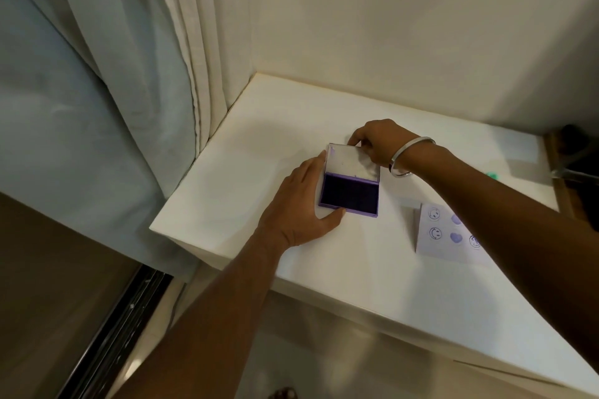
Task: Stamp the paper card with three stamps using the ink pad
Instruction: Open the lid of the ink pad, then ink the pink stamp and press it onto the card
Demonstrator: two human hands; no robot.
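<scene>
1. The right arm hid part of the card (444, 233), so only 5 purple marks showed: 2 smiley faces, 2 hearts and a round mark cut off by the arm.
2. A small green thing (492, 174) beside the right arm was too blurry to name.
3. A dark thing sat at the far right edge, also hard to make out.
4. The table (259, 146) was white and stood in a corner, with cream walls behind and a pale curtain (97, 74) on the left.
5. The ink pad (351, 183) lay open in the middle of the table, left of the card. Its case was purple, the ink dark, the lid raised.
6. The left hand (301, 204) held the pad's left side, fingers along the edge and thumb at the near corner.
7. The right hand (382, 142), with a silver bangle (410, 155) on its wrist, pinched the top of the lid.
</scene>
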